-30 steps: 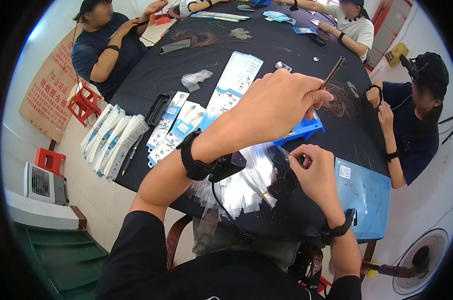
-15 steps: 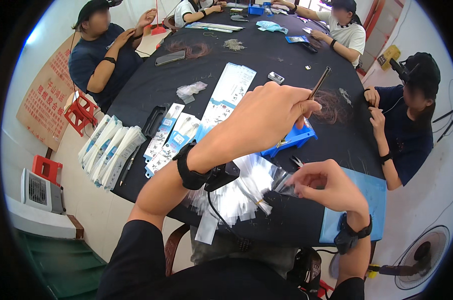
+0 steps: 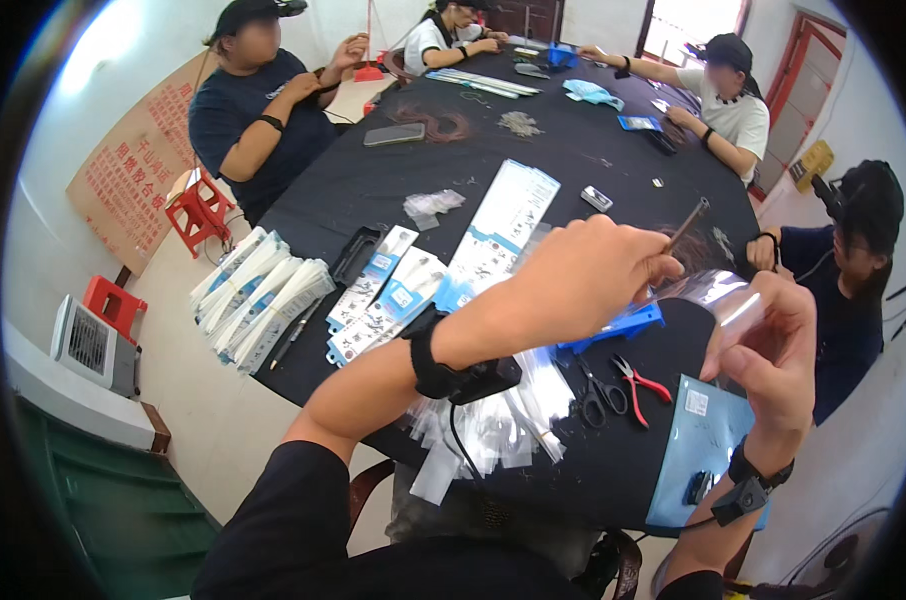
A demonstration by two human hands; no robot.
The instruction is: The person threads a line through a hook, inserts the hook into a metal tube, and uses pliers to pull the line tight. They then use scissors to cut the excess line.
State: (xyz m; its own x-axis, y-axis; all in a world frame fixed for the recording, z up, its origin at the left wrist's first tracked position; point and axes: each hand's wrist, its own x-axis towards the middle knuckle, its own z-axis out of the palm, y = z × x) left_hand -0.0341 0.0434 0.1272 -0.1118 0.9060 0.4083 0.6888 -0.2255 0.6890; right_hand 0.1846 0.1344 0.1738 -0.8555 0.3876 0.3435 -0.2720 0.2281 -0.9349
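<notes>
My left hand (image 3: 598, 265) is closed round a thin brown metallic rod (image 3: 689, 224), whose end sticks up past the fingers. My right hand (image 3: 778, 350), raised at the right, pinches a clear plastic sleeve (image 3: 721, 288). The sleeve stretches toward the left fingers; whether they grip it too I cannot make out. Under my left hand, partly hidden, is a blue tray (image 3: 628, 325). Black-handled scissors (image 3: 603, 395) and red-handled pliers (image 3: 641, 390) lie between my hands. A spread pile of clear sleeves (image 3: 453, 450) lies under my left forearm.
Printed cards (image 3: 508, 205), white-and-blue bundles (image 3: 258, 300), a pen (image 3: 295, 335) and a black case (image 3: 354, 255) lie to the left. At the right edge is a blue sheet (image 3: 688, 470). Several people sit round the black-covered table (image 3: 373, 180); the nearest person (image 3: 848, 270) is on the right.
My right hand has risen to the right, bringing the clear sleeve up beside the rod. Scissors and pliers have come into fuller sight. The whole view has shifted.
</notes>
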